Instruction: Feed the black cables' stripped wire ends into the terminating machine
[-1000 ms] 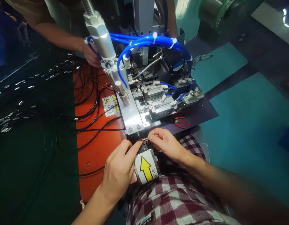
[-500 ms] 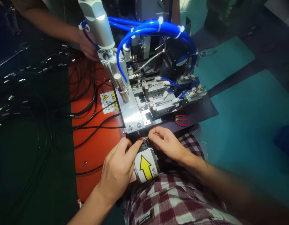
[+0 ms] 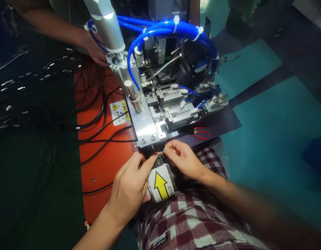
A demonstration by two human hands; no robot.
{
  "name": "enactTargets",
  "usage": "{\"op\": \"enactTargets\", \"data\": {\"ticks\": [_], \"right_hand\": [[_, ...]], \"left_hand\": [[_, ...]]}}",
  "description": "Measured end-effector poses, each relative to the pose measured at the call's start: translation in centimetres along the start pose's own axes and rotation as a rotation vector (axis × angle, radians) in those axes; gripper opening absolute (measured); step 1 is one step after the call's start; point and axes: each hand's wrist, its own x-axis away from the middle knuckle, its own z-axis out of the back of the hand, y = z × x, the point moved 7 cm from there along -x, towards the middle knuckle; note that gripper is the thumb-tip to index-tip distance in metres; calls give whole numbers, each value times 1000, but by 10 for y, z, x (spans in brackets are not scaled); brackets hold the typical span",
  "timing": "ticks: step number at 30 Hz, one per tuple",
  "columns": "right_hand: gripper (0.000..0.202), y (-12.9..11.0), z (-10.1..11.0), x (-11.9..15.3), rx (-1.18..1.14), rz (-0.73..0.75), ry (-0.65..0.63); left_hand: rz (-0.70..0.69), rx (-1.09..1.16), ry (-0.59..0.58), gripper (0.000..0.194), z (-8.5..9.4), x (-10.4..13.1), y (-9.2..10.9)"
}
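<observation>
Thin coloured wires (image 3: 162, 153), one of them red, show between my hands at the machine's front edge. My left hand (image 3: 133, 182) is closed, its thumb and index finger pressed at the left end of these wires. Across from it, my right hand (image 3: 182, 158) pinches their right end between thumb and fingertips. Just below the wires is a small black fixture (image 3: 159, 161), and under that a rounded part with a yellow arrow label (image 3: 161, 183). The metal plate of the machine (image 3: 147, 130) lies right above my fingertips.
Blue air hoses (image 3: 163, 27) arch over the machine's cylinders. Black cables (image 3: 98, 130) cross the orange surface (image 3: 98, 205) at left. Red-handled pliers (image 3: 201, 133) lie right of the machine. Another person's hand (image 3: 96, 50) is behind the tall cylinder.
The whole view has shifted slightly, so the machine appears a little further left. Both hands keep nearly the same pose at the wires.
</observation>
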Motion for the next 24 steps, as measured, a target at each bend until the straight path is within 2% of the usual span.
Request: {"op": "enactTargets", "data": {"ticks": [11, 17, 21, 24], "right_hand": [[18, 4, 1, -1, 70, 22, 41], [17, 5, 5, 1, 88, 21, 40], [14, -6, 12, 3, 222, 127, 111], [9, -16, 9, 4, 315, 211, 125]], "left_hand": [[-44, -1, -11, 33, 0, 0, 2], [-23, 14, 1, 32, 0, -1, 0], [-18, 41, 0, 32, -1, -2, -1], [-18, 47, 1, 33, 0, -1, -1]]}}
